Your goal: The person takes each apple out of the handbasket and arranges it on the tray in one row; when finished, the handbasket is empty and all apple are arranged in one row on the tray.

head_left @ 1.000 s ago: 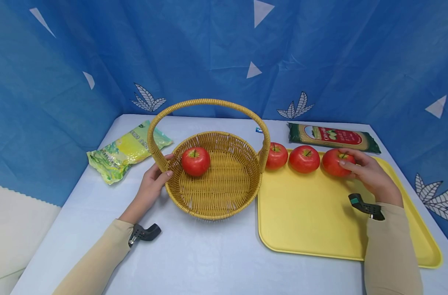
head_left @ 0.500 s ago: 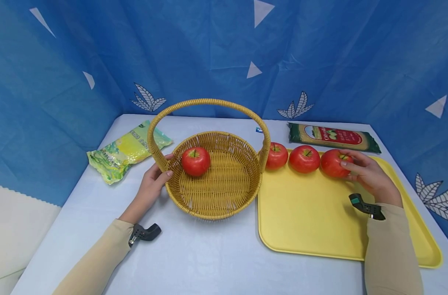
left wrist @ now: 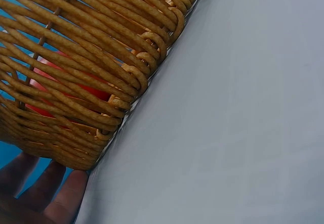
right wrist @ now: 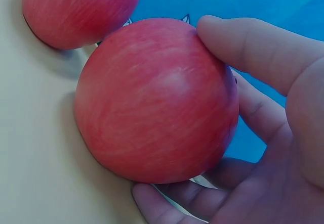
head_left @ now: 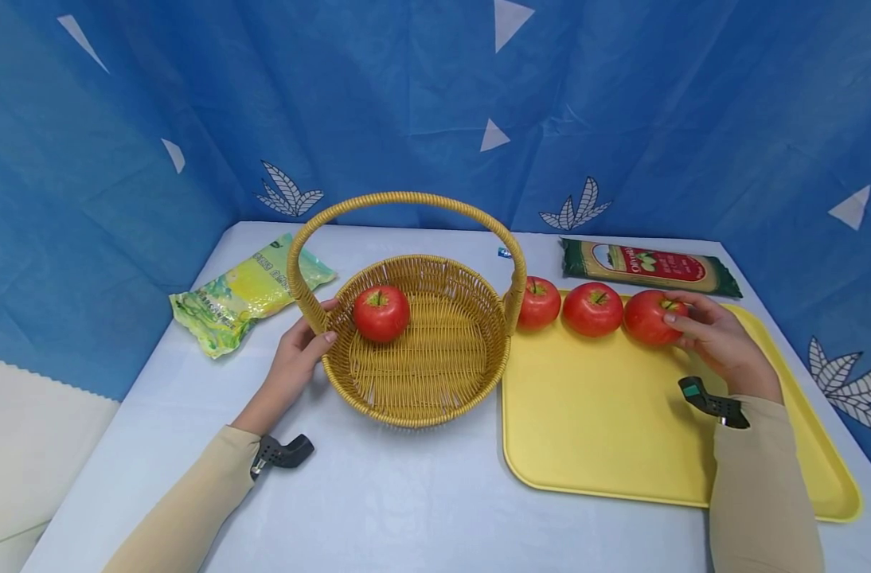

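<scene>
My left hand (head_left: 297, 360) holds the wicker basket (head_left: 417, 418) at its left side, thumb over the rim by the foot of the handle and fingers against the outer wall. One red apple (head_left: 381, 315) lies inside, toward the left. On the right, my right hand (head_left: 722, 338) grips the rightmost apple (head_left: 646, 318) on the yellow tray (head_left: 607, 422). In the right wrist view the thumb lies on one side of this apple (right wrist: 157, 102) and the fingers curl round the other. Beside it sit a middle apple (head_left: 591, 310) and another apple (head_left: 539, 304), partly hidden by the basket.
A green and yellow bag (head_left: 252, 290) lies to the left of the basket. Behind the tray is a pack of dried noodles (head_left: 650, 264). A blue curtain (head_left: 421, 103) hangs along the back of the white table (head_left: 407, 501).
The right hand's apple has shifted slightly left, toward the middle apple, with the fingers following it. My left hand and the basket have stayed in place.
</scene>
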Demonstrator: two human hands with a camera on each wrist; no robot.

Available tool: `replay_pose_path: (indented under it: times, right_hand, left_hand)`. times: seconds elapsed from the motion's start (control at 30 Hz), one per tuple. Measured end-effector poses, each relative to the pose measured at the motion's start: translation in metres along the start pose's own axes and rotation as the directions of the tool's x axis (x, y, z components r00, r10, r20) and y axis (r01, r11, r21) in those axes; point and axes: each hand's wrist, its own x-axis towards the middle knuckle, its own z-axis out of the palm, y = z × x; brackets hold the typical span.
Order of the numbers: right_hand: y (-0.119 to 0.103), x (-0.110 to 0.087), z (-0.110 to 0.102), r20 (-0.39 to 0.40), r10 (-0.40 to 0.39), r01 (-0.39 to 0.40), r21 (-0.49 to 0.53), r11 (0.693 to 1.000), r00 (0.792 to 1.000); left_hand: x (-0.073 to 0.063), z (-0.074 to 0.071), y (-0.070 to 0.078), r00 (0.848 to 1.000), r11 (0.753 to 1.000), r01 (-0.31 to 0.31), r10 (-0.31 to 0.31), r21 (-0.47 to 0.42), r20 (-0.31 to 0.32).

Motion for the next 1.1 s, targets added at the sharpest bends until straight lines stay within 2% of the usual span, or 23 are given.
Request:
replay_pose_path:
  times: [0.23,0.63,0.83,1.1]
  right_hand:
    - [0.000,0.001,-0.002,-0.023,0.027,-0.026,0.005,1.000,0.999]
    - [0.000,-0.001,-0.003,-0.008,0.023,-0.023,0.015,1.000,1.000]
    - [-0.004,-0.005,-0.005,-0.035,0.015,-0.015,0.001,1.000,0.999]
    - [-0.008,-0.010,-0.009,-0.064,-0.005,0.010,0.088,0.996,0.998]
  left_hand:
    - [0.000,-0.001,-0.001,1.000,1.000,-0.007,0.007,-0.005,0.000]
    - [0.000,0.000,-0.001,1.000,1.000,0.002,-0.002,0.007,-0.002]
    - [0.001,0.000,-0.001,1.000,1.000,0.001,-0.001,0.003,0.000]
    - [0.000,0.000,-0.001,1.000,1.000,0.002,-0.002,0.005,0.003]
